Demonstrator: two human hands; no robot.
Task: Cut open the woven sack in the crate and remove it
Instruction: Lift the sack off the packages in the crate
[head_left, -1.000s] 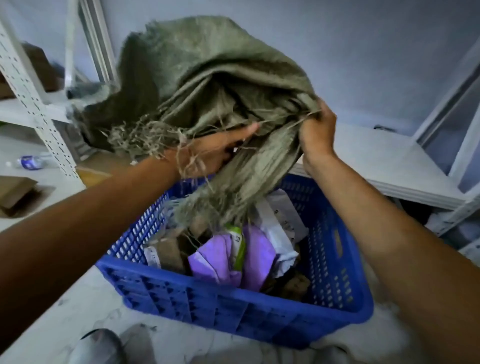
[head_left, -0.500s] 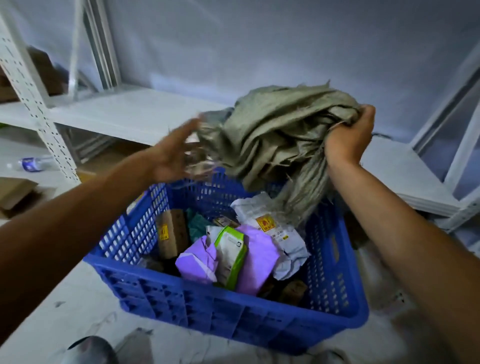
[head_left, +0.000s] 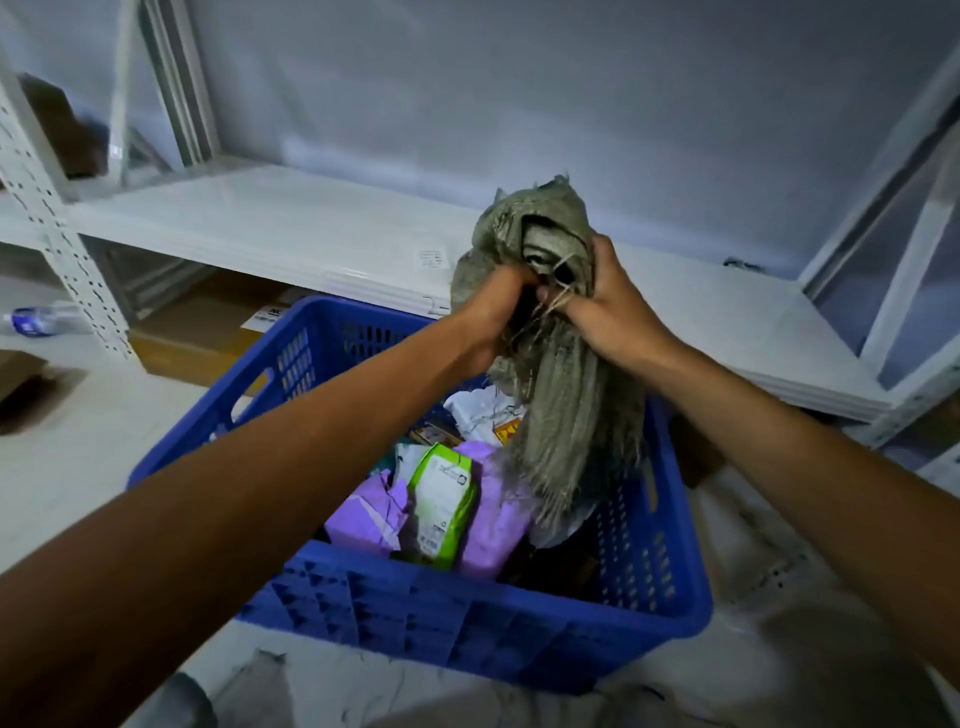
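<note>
The grey-green woven sack (head_left: 566, 415) is bunched into a tight wad, held above the far right part of the blue plastic crate (head_left: 467, 623). My left hand (head_left: 493, 306) and my right hand (head_left: 608, 306) both clutch it close together near its top. Its frayed end hangs down into the crate and brushes the parcels there. Inside the crate lie purple mailer bags (head_left: 363, 519), a green-and-white pouch (head_left: 441, 499) and a white parcel (head_left: 478, 410) with a yellow label.
A low white shelf board (head_left: 291, 228) runs behind the crate, carried by perforated white uprights (head_left: 47, 218). A cardboard box (head_left: 208, 332) sits under the shelf. A plastic bottle (head_left: 36, 318) lies on the pale floor at the left.
The sack went from a wide spread above the crate to a compact wad. My left hand moved right and joined my right hand on it; both came lower.
</note>
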